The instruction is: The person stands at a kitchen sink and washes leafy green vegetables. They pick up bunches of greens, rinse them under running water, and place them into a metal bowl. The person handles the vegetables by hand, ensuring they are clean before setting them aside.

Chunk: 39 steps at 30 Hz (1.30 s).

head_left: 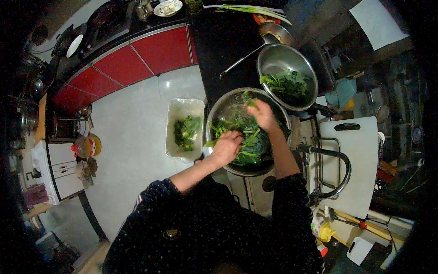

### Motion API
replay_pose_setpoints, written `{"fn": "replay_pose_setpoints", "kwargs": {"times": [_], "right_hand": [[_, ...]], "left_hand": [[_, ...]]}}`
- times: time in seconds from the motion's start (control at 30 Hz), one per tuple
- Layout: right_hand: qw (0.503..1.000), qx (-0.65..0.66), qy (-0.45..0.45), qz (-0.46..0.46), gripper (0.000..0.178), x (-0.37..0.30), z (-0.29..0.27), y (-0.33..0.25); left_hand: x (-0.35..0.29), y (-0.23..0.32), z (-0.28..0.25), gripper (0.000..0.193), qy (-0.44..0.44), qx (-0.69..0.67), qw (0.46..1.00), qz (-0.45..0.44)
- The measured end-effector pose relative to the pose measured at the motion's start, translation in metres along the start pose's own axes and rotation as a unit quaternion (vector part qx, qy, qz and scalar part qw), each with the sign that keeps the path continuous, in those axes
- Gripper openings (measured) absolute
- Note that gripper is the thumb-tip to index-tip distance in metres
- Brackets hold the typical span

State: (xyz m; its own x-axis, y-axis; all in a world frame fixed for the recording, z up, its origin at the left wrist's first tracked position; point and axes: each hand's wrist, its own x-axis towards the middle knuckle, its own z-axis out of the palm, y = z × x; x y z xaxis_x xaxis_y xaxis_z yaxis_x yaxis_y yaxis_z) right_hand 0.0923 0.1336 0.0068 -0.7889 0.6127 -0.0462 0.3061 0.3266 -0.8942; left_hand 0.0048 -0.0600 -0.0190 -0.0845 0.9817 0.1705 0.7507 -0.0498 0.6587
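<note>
A large metal basin (212, 119) in front of me holds leafy greens (248, 153) with pale green stalks. Over its left side, my left hand (228, 147) has its fingers curled into the greens, closed on some of them. Higher up, near the basin's far right rim, my right hand (262, 114) pinches a small sprig of greens (248, 97). A second metal bowl (286, 57), also with greens in it, stands just beyond to the right. To the left is a white rectangular bin (170, 130) with leaf scraps inside.
A long-handled ladle (244, 60) lies on the black counter (219, 41), by a smaller metal bowl (279, 31). Scallions (255, 10) lie at the back. On the right are a curved faucet (344, 166) and a white cutting board (360, 160). Red cabinets (123, 64) line the far left.
</note>
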Motion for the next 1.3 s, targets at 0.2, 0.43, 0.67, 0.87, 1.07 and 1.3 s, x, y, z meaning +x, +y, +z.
{"fn": "replay_pose_setpoints", "kwargs": {"times": [0.2,0.43,0.67,0.87,1.07,1.3], "right_hand": [[0.970,0.211,0.103,-0.064,0.015,-0.007,-0.053,-0.096],[0.980,0.179,0.074,-0.044,0.017,0.007,-0.017,0.003],[0.996,-0.058,0.010,0.074,0.030,0.007,0.050,0.053],[0.996,0.062,0.047,0.042,0.014,0.010,0.038,0.052],[0.971,0.223,0.091,-0.014,0.006,-0.009,-0.036,-0.057],[0.980,0.137,0.137,-0.043,0.006,-0.002,-0.030,-0.032]], "left_hand": [[-0.001,-0.003,0.001,0.031,0.001,0.003,1.000,0.006],[0.001,0.000,-0.001,0.030,-0.010,0.004,1.000,0.002],[-0.003,-0.002,-0.002,0.030,-0.002,0.004,1.000,-0.003],[-0.001,-0.004,0.003,0.030,0.001,0.003,1.000,0.008],[0.000,0.000,-0.002,0.030,-0.010,0.014,1.000,0.005],[0.000,-0.002,-0.001,0.030,0.007,0.008,1.000,0.017]]}}
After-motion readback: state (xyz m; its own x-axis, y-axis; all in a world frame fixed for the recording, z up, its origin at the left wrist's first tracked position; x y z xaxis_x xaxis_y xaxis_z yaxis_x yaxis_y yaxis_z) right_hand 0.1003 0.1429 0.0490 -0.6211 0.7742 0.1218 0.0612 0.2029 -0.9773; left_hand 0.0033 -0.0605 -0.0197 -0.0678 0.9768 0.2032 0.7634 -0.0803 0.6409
